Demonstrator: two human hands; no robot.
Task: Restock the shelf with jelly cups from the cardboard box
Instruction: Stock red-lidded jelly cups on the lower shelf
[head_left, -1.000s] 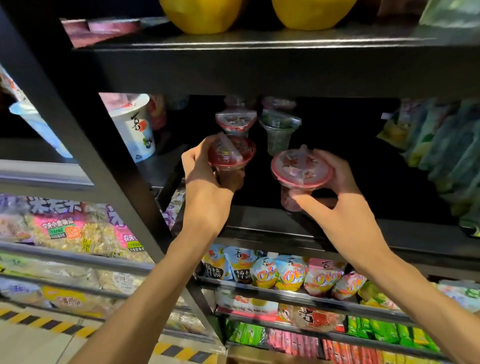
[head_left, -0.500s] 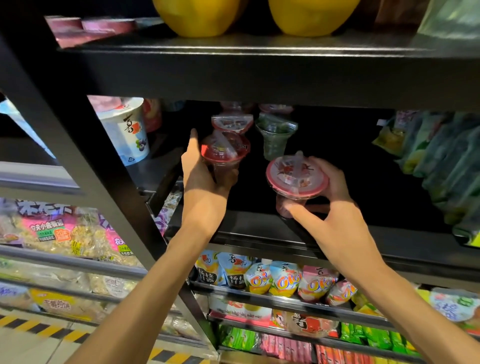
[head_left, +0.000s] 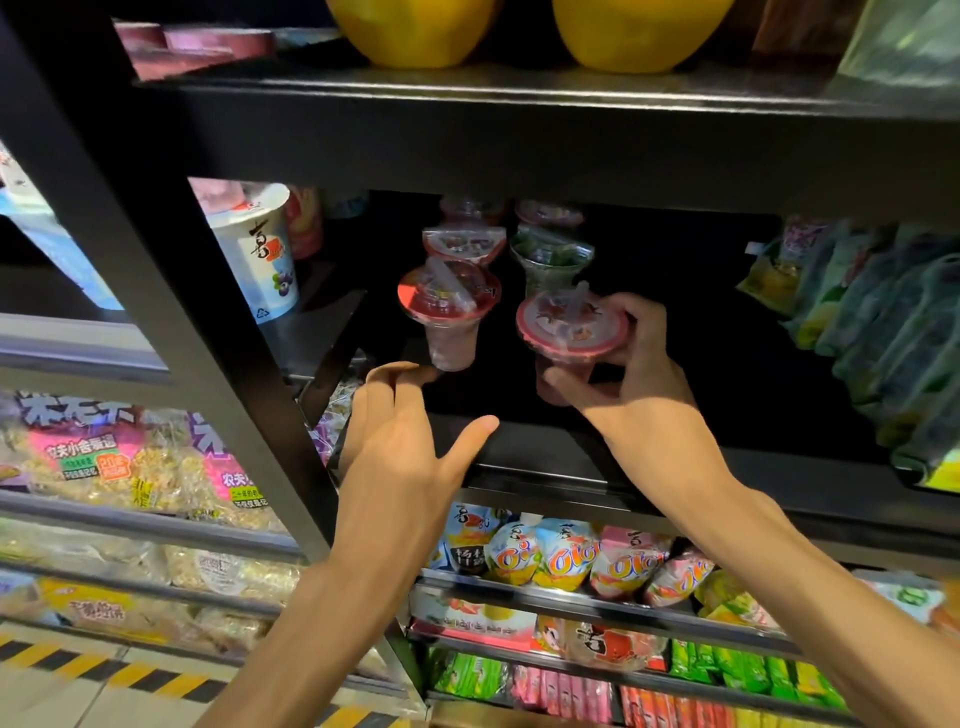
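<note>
Dark shelf (head_left: 675, 467): right hand (head_left: 644, 395) fingers grasp jelly cup (head_left: 571, 327); left hand (head_left: 405, 441) released.

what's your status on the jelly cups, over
Left hand open, off the left red cup standing on the shelf. Right hand grips the second red cup. Nothing in the way.

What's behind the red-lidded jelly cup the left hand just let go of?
Behind the red-lidded jelly cup stands another red-lidded cup, with a third cup dimly visible behind that. Anything farther back is lost in the dark shelf.
</note>
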